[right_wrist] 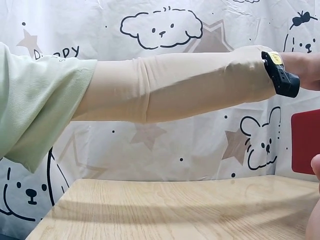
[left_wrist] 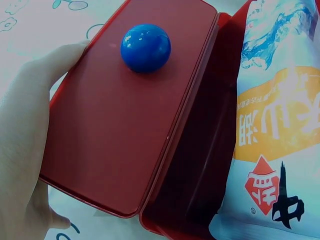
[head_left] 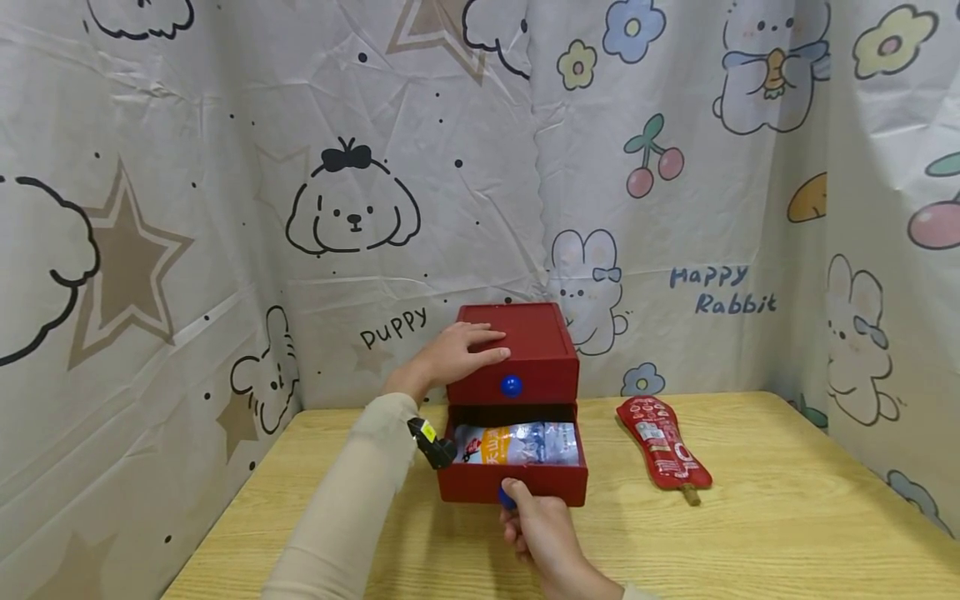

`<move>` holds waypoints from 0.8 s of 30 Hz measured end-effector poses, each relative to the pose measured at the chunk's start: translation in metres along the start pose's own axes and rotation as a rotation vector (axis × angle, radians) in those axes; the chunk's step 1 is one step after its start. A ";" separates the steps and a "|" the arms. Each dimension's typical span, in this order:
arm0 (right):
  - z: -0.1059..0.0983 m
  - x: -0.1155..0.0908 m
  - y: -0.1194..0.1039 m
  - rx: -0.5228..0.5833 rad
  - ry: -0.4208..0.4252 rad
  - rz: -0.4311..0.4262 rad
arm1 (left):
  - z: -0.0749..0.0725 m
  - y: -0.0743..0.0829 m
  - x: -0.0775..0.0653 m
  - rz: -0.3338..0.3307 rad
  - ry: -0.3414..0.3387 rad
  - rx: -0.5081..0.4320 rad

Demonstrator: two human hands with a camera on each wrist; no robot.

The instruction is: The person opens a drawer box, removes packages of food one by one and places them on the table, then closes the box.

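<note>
A small red drawer cabinet (head_left: 528,329) stands on the table, its lower drawer (head_left: 472,485) pulled out toward me. Inside that drawer lies a blue, white and orange plastic packet (head_left: 517,443), also seen close up in the left wrist view. My left hand (head_left: 453,357) rests on the cabinet's top at the left, fingers extended. With thumb and fingers, my right hand (head_left: 551,537) grips the blue knob (head_left: 506,497) of the lower drawer. The upper drawer, with its own blue knob (head_left: 512,386), is closed. In the right wrist view only a sliver of my right hand (right_wrist: 316,200) shows.
On the table (head_left: 780,483), right of the cabinet, lies a red pouch (head_left: 660,442) with a brownish tip toward me. A patterned cloth (head_left: 450,208) hangs behind and along both sides. A black wrist camera (head_left: 432,443) sits on my left wrist.
</note>
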State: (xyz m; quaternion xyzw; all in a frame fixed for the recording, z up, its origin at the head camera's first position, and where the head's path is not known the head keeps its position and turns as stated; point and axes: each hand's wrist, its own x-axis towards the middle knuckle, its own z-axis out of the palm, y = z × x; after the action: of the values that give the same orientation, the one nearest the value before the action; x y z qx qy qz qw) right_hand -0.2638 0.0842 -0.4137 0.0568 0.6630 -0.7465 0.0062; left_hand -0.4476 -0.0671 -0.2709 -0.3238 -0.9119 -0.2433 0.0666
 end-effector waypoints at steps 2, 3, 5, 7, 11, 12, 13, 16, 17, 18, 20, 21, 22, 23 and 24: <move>0.000 0.000 0.001 -0.007 0.003 0.001 | 0.000 0.000 0.000 -0.004 -0.001 0.000; 0.000 -0.001 0.001 -0.010 0.004 0.003 | 0.000 0.000 0.000 -0.007 -0.002 -0.001; 0.001 -0.001 0.001 -0.013 0.004 0.004 | 0.001 0.000 0.000 -0.010 -0.002 -0.004; 0.001 -0.002 0.002 -0.018 0.000 0.005 | 0.001 -0.001 0.000 -0.011 -0.003 -0.004; 0.001 -0.004 0.001 -0.027 -0.010 0.008 | 0.001 -0.001 0.001 -0.009 -0.005 -0.007; 0.000 -0.005 0.000 -0.030 -0.011 0.013 | 0.001 -0.001 0.001 -0.011 -0.006 -0.007; 0.000 -0.005 0.000 -0.031 -0.012 0.018 | 0.001 -0.002 0.001 -0.011 -0.006 -0.009; 0.000 -0.007 -0.001 -0.039 -0.012 0.020 | 0.000 -0.001 0.001 -0.008 -0.003 -0.017; 0.000 -0.007 0.000 -0.041 -0.011 0.019 | 0.000 -0.001 0.001 -0.009 -0.002 -0.020; 0.000 -0.008 0.000 -0.044 -0.011 0.019 | 0.000 -0.001 0.001 -0.009 -0.002 -0.022; 0.000 -0.009 0.000 -0.055 -0.010 0.008 | 0.000 0.000 0.001 -0.010 -0.002 -0.026; 0.001 -0.009 0.001 -0.062 -0.008 0.002 | 0.000 0.000 0.000 -0.012 -0.003 -0.025; 0.001 -0.010 0.001 -0.065 -0.005 0.003 | 0.000 0.000 0.000 -0.012 -0.003 -0.024; 0.001 -0.010 0.001 -0.071 -0.004 0.004 | 0.000 0.000 0.000 -0.012 -0.003 -0.023; 0.001 -0.011 0.001 -0.073 -0.004 0.005 | 0.000 0.000 0.000 -0.011 -0.002 -0.021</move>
State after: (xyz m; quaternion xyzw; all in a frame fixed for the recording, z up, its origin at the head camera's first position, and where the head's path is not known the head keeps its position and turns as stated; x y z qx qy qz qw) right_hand -0.2528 0.0823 -0.4138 0.0569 0.6896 -0.7218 0.0116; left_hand -0.4480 -0.0669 -0.2709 -0.3198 -0.9110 -0.2530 0.0609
